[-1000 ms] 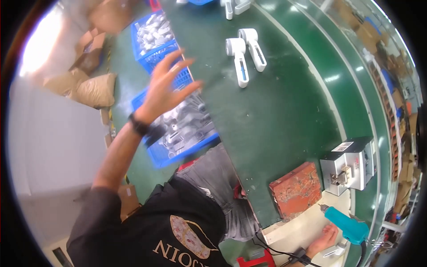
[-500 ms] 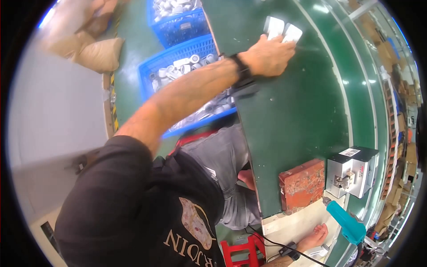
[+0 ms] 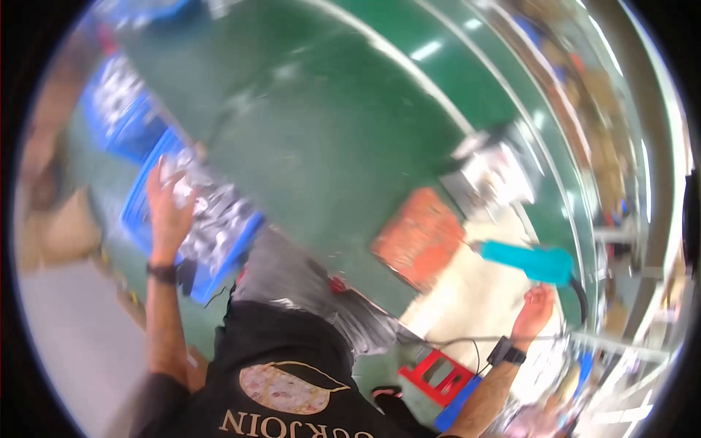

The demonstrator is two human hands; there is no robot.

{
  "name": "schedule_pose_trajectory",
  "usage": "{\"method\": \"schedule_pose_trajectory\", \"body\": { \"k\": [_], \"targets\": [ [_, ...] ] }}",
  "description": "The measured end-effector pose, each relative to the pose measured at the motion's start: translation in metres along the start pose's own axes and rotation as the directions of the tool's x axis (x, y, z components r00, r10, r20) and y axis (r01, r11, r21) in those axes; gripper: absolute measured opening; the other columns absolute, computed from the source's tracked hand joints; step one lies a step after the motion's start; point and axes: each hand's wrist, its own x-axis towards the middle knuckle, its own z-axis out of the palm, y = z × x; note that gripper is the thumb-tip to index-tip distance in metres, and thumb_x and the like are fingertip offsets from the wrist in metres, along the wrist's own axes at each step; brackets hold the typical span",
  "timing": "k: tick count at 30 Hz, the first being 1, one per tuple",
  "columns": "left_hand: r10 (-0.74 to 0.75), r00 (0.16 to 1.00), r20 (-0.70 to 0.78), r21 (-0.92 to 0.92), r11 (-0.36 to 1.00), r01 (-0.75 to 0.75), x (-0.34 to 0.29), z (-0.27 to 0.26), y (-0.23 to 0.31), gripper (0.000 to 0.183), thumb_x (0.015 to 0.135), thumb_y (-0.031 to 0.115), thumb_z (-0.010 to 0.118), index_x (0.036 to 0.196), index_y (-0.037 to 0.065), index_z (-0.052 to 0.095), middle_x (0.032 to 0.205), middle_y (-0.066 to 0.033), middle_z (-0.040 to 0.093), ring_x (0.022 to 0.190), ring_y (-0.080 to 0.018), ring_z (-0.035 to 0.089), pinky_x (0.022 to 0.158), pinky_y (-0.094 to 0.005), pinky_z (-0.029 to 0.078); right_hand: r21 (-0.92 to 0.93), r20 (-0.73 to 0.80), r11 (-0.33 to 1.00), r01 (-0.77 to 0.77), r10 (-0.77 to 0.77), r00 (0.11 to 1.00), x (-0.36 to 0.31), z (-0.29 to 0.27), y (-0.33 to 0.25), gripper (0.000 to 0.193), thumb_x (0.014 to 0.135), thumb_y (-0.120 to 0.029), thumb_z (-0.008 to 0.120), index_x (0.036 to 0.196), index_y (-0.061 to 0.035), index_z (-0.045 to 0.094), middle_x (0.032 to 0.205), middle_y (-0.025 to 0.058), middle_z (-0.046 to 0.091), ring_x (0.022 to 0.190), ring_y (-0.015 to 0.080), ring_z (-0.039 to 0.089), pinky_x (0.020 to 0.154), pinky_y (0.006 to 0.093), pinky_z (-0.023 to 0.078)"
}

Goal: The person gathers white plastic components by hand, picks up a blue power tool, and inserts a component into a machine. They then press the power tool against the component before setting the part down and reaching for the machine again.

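Your black printed T-shirt [image 3: 292, 336] and grey trousers [image 3: 285, 274] sat nearest. A red plastic stool [image 3: 438, 376] stood low by your right side.

Your right hand [image 3: 537, 306] had half-curled fingers over the cream-coloured board [image 3: 456, 292], just beside the teal pistol-free, straight-bodied electric screwdriver [image 3: 529, 263]; couldn't tell if it held anything.

Your left hand [image 3: 171, 212] was in the blue plastic crate [image 3: 228, 269], thumb and fingers spread around the pale grey-white, glossy plastic parts [image 3: 219, 219]. Blur; couldn't tell if one was pinched. The parts lay in a loose jumbled heap in that crate, beside the table edge.

Handling, judged by look: parts likely light, stiff, a bit slippery, could scuff or snag on neighbours. Best hold was probably thumb and fingers across the thicker body of one part, lifted clear of the pile.

Farther off: rough rust-red flat block [image 3: 420, 237] on the green worktable [image 3: 314, 168], silver-and-black box-shaped device [image 3: 491, 179] beyond it, second blue crate of pale parts [image 3: 139, 131] past the first.
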Motion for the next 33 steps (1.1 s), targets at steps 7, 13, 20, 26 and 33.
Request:
{"method": "schedule_pose_trajectory", "body": {
  "k": [7,13,20,26,33],
  "targets": [
    [0.086,0.996,0.029,-0.436,0.898,-0.065,0.066,-0.024,0.124,0.020,0.100,0.012,0.067,0.118,0.004,0.071,0.139,-0.0144,0.063,0.128,-0.0324,0.061,0.109,-0.0422,0.046,-0.300,-0.100,0.785,0.542,-0.591,0.800,-0.139,0.013,-0.167,0.029,0.108,-0.020,0.043,0.090,-0.0016,0.056,0.073,0.0011,0.043,0.070,0.0131,0.043,0.064,0.0252,0.034],
    [0.600,0.799,0.032,-0.754,0.539,-0.375,0.098,-0.029,0.268,0.016,0.095,0.002,0.067,0.111,0.001,0.071,0.114,-0.0158,0.072,0.110,-0.0304,0.068,0.099,-0.0379,0.051,-0.232,0.211,0.918,0.322,-0.276,0.938,-0.171,0.152,-0.109,0.055,0.088,-0.006,0.077,0.137,0.0025,0.057,0.120,0.0155,0.065,0.107,0.0255,0.063,0.093,0.0368,0.051],
    [0.809,0.586,-0.033,-0.883,0.251,-0.396,0.087,-0.056,0.387,0.018,0.094,0.003,0.070,0.112,0.001,0.071,0.112,-0.0152,0.072,0.106,-0.0302,0.069,0.093,-0.0386,0.054,-0.256,-0.168,0.919,0.299,-0.347,0.923,-0.063,0.211,-0.062,0.068,0.091,-0.025,0.082,0.145,0.0013,0.050,0.136,0.0161,0.061,0.122,0.0306,0.060,0.103,0.0437,0.048],
    [0.677,0.716,0.168,-0.983,0.170,0.070,0.104,-0.053,0.465,0.017,0.108,0.011,0.057,0.113,0.000,0.068,0.098,-0.0040,0.067,0.094,-0.0121,0.061,0.088,-0.0282,0.048,0.037,-0.005,0.996,0.084,-0.084,0.996,-0.062,0.170,-0.065,0.052,0.096,-0.024,0.077,0.138,-0.0003,0.056,0.117,0.0112,0.070,0.105,0.0198,0.065,0.095,0.0349,0.051],
    [0.926,0.325,0.193,-0.973,0.223,-0.057,0.025,0.033,0.638,0.025,0.097,0.027,0.072,0.104,0.003,0.071,0.095,-0.0130,0.075,0.088,-0.0216,0.071,0.080,-0.0353,0.056,0.053,-0.318,0.996,0.072,-0.051,0.947,-0.109,0.078,-0.070,0.036,0.097,-0.012,0.075,0.128,-0.0006,0.060,0.107,0.0026,0.066,0.095,0.0104,0.060,0.085,0.0292,0.050]
  ]
}}
